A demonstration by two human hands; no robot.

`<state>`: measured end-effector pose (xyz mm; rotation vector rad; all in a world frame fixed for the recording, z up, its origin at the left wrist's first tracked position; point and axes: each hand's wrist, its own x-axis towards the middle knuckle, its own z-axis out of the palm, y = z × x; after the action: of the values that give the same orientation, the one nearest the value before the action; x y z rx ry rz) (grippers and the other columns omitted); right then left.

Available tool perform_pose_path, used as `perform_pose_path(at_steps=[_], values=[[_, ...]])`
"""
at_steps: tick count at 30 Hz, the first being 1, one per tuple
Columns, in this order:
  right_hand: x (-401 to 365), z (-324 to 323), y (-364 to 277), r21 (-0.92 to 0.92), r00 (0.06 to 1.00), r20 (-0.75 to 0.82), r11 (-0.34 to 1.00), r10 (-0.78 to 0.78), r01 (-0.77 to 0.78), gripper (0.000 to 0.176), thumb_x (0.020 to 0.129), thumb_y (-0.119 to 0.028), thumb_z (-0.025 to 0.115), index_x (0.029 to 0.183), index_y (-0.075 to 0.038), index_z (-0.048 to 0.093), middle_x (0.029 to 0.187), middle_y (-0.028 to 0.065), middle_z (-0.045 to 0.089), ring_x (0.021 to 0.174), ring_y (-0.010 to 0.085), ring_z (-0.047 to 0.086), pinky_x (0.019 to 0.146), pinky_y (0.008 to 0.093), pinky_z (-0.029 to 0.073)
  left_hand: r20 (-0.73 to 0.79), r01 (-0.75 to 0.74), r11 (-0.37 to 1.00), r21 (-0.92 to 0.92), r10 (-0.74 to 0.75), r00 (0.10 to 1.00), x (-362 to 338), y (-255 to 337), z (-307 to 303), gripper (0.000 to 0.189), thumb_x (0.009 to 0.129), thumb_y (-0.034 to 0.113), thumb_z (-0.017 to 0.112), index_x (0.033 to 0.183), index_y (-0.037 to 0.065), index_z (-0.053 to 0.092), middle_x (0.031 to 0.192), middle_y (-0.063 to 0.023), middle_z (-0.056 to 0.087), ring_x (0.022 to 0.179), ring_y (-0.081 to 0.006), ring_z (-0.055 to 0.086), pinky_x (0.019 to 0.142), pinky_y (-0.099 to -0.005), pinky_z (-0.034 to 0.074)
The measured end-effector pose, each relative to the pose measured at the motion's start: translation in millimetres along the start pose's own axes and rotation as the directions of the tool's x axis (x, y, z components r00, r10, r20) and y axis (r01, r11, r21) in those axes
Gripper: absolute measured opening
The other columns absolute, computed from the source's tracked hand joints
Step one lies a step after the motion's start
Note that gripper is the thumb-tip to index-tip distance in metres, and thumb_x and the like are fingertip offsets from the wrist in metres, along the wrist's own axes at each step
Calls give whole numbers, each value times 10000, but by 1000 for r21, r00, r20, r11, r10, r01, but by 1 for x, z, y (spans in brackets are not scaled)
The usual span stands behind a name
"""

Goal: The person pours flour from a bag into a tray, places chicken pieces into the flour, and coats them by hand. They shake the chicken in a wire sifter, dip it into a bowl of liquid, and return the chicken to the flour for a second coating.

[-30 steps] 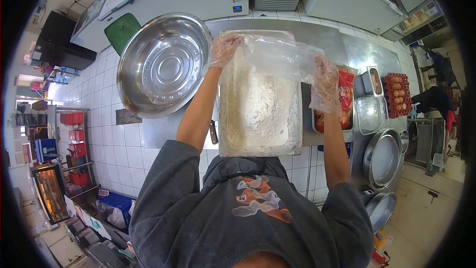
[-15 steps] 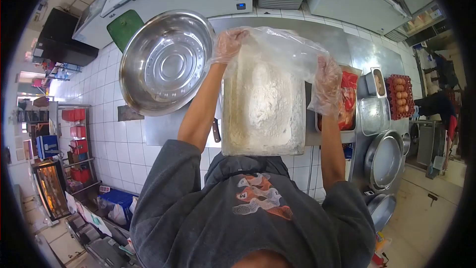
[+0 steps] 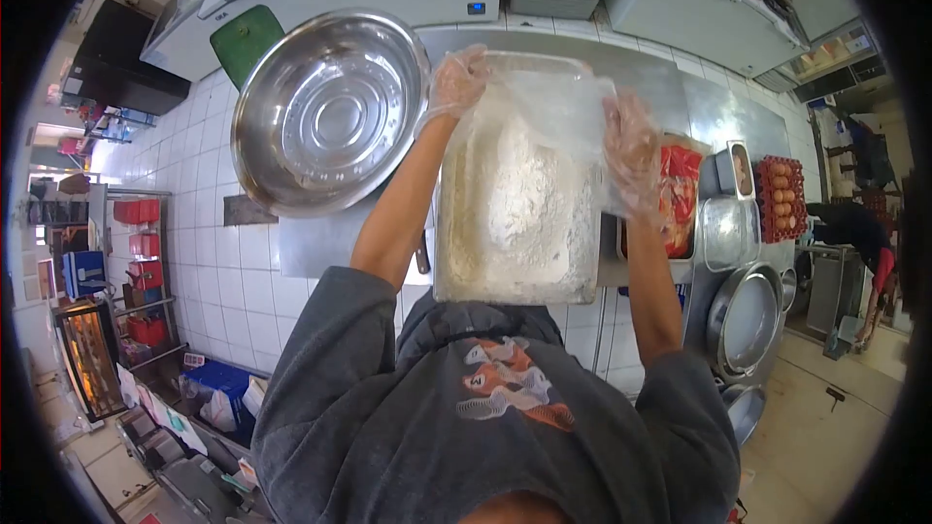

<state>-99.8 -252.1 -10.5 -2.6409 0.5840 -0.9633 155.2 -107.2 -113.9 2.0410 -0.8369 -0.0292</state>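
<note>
A clear plastic bag (image 3: 558,109) stretches between my two gloved hands, above the far part of a rectangular metal tray (image 3: 443,277). White flour (image 3: 524,204) lies heaped and spread in the tray. My left hand (image 3: 458,82) is closed on one end of the bag, close to the rim of a large steel basin (image 3: 257,150). At the opposite end, my right hand (image 3: 631,150) has its fingers curled around the plastic, somewhat blurred. Both hands wear thin clear gloves.
Right of the tray are a container with a red package (image 3: 679,189), a small metal pan (image 3: 735,171), a clear plastic container (image 3: 731,233), eggs in a red carton (image 3: 782,199) and a round sieve-like pan (image 3: 748,320). A knife handle (image 3: 422,257) shows at the tray's left.
The bag has lowered and flattened over the tray's far part. My right hand has shifted slightly up and left, while my left hand has moved only a little.
</note>
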Motion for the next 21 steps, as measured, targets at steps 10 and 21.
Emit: perform_pose_path(at_steps=[10, 21], values=[[49, 30, -14, -135, 994, -51, 987, -94, 86, 315, 959, -347, 561, 1059, -104, 736, 1222, 120, 647, 1108, 353, 593, 958, 436, 483, -133, 103, 989, -108, -117, 984, -31, 13, -52, 316, 864, 243, 633, 1137, 99, 701, 953, -147, 732, 840, -281, 702, 790, -386, 536], [55, 31, -13, -362, 968, 234, 915, -95, 177, 296, 940, -397, 553, 1048, -207, 752, 1324, 131, 588, 1233, 367, 514, 1043, 466, 412, -140, 54, 976, -213, -86, 986, -78, 16, -83, 280, 897, 217, 628, 1131, 81, 700, 1002, -159, 732, 913, -256, 716, 814, -335, 535]])
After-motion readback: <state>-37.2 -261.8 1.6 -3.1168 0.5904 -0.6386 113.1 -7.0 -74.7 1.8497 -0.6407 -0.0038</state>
